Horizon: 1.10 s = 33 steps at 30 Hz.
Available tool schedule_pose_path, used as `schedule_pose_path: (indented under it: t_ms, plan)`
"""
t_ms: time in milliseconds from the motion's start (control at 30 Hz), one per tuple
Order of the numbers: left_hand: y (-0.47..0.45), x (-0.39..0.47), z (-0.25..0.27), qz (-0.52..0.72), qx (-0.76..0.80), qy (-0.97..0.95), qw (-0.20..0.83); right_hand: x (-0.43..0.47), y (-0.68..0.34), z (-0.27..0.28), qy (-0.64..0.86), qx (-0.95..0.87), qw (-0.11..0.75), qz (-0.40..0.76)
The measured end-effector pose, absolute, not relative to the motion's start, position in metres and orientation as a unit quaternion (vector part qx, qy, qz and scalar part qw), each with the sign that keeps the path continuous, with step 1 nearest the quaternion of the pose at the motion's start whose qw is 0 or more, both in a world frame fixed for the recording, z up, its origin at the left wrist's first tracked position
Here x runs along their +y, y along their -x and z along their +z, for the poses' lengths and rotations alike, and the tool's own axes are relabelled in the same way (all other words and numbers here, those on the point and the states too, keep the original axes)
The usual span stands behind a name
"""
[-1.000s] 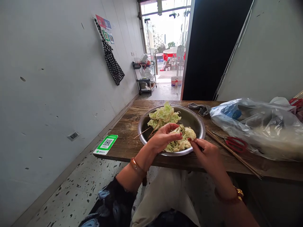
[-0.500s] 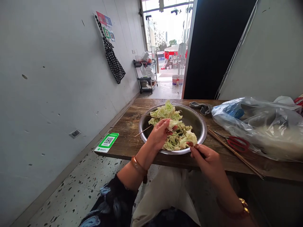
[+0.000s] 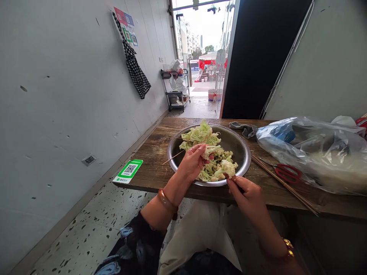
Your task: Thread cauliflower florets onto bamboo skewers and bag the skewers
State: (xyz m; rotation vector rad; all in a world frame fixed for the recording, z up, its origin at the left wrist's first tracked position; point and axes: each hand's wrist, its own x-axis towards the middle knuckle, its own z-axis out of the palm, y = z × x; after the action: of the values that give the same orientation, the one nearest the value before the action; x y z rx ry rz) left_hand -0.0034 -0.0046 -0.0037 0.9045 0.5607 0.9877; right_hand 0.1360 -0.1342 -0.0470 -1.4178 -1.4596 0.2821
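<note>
My left hand [image 3: 192, 163] is closed around a pale cauliflower floret [image 3: 210, 152], holding it over a wide metal bowl [image 3: 246, 160]. Beneath and behind it lie more cauliflower florets [image 3: 200, 135], some on thin wooden skewers; one skewer [image 3: 173, 157] sticks out over the bowl's left rim. At the bowl's front right rim, the fingers of my right hand [image 3: 246, 193] are pinched together. Their tips touch or nearly touch another floret [image 3: 228, 168]. What lies inside that pinch is hidden by the fingers.
Right of the bowl, a bundle of skewers [image 3: 286, 187] lies beside red-handled scissors [image 3: 288, 173]. A large clear plastic bag [image 3: 321, 152] covers the table's right side. A grey cloth [image 3: 245, 129] lies behind the bowl, and a green QR card [image 3: 128, 171] is at the left corner.
My right hand has shifted slightly left, and the floret by its fingertips has moved a little with it. My left hand keeps its hold on the cauliflower floret. The view has shifted slightly.
</note>
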Motion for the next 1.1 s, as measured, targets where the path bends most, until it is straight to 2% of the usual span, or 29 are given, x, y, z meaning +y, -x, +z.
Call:
schedule_pose_path:
  t_ms: [600, 867, 1100]
  plan:
    - [0.0040, -0.0076, -0.0038, 0.475, 0.256, -0.444, 0.715, -0.1333, -0.1375, -0.0456, 0.598, -0.608, 0.509, 0.114]
    - [0.0018, -0.0126, -0.0029, 0.504, 0.257, -0.529, 0.633, -0.1317, -0.1358, -0.0439, 0.603, -0.601, 0.512, 0.115]
    - [0.0008, -0.0145, -0.0003, 0.495, 0.258, -0.521, 0.645, -0.1281, -0.1305, -0.0420, 0.601, -0.583, 0.534, 0.118]
